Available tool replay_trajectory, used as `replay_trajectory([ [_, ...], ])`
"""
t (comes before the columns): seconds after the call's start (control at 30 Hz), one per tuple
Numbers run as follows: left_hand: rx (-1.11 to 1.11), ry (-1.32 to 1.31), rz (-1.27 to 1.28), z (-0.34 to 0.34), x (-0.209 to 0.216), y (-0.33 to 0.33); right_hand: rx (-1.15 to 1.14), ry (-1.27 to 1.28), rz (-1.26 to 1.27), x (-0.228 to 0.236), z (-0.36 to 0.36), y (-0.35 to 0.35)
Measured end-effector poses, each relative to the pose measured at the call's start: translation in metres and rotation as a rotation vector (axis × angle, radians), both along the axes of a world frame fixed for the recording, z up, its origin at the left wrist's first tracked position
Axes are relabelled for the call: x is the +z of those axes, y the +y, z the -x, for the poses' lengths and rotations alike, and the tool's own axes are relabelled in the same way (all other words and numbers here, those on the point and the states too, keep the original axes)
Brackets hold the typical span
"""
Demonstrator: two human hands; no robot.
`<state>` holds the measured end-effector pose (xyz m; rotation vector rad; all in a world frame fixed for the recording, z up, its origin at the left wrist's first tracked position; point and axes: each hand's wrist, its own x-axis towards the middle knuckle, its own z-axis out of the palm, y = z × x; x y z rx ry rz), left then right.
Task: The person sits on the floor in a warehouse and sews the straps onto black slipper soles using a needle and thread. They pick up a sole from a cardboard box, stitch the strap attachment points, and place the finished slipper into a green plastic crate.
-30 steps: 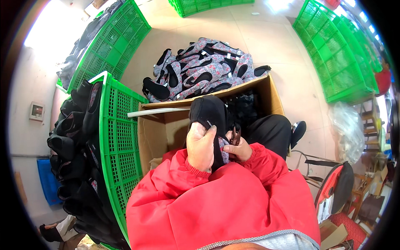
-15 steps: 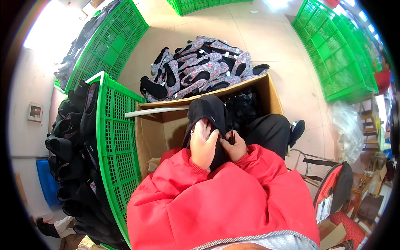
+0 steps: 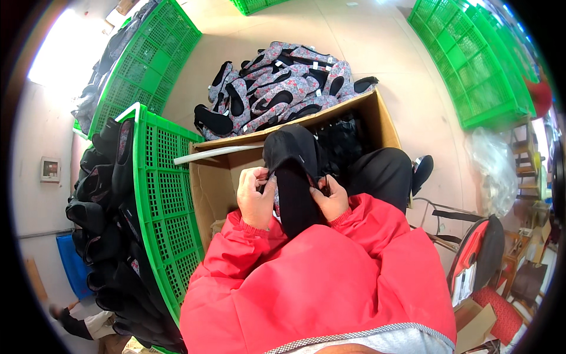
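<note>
In front of my lap I hold a black fabric shoe-like piece (image 3: 296, 197) with a strip of floral lining showing at its edge. My left hand (image 3: 254, 197) pinches the left rim of its opening between thumb and fingers. On the opposite rim, my right hand (image 3: 331, 200) is closed with thumb and fingertips pressed on the fabric. An open cardboard box (image 3: 215, 186) lies just beyond my hands, with dark plastic-looking material (image 3: 342, 144) inside it.
Floral pieces with black soles (image 3: 277, 91) are heaped on the floor beyond the box. A green crate (image 3: 165, 189) with black shoe-like pieces (image 3: 97, 218) stands at left. A pale strip (image 3: 218, 154) crosses the box's left edge. More green crates (image 3: 466, 65) stand at far right.
My left hand has come out of the opening and moved left to its outer rim. My right hand stays at the right rim, and the opening now faces me more fully.
</note>
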<state>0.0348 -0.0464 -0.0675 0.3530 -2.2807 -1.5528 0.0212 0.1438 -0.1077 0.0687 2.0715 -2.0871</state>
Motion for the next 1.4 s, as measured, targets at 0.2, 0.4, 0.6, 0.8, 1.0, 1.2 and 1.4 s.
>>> replay_trajectory([
  [0.2,-0.032,-0.041,-0.192,-0.001,-0.007,-0.001,-0.003,0.029,-0.005,-0.003,-0.001,0.000],
  [0.4,-0.132,-0.110,-0.368,0.002,-0.012,-0.014,-0.021,-0.018,0.050,-0.003,-0.005,-0.001],
  [0.6,0.009,-0.063,0.084,-0.008,-0.015,-0.009,-0.009,-0.013,0.021,0.004,-0.007,0.001],
  [0.8,0.171,-0.008,0.211,-0.014,-0.021,-0.007,-0.016,0.011,0.049,-0.003,-0.013,0.002],
  [1.0,0.128,0.161,0.505,-0.004,0.011,0.007,0.019,0.056,-0.073,-0.004,-0.011,0.003],
  [1.2,-0.094,0.400,0.857,0.004,0.042,0.027,0.044,0.106,-0.045,-0.004,-0.008,0.002],
  [1.4,-0.218,0.449,0.896,0.024,0.041,0.031,0.108,0.051,-0.056,-0.005,0.002,0.015],
])
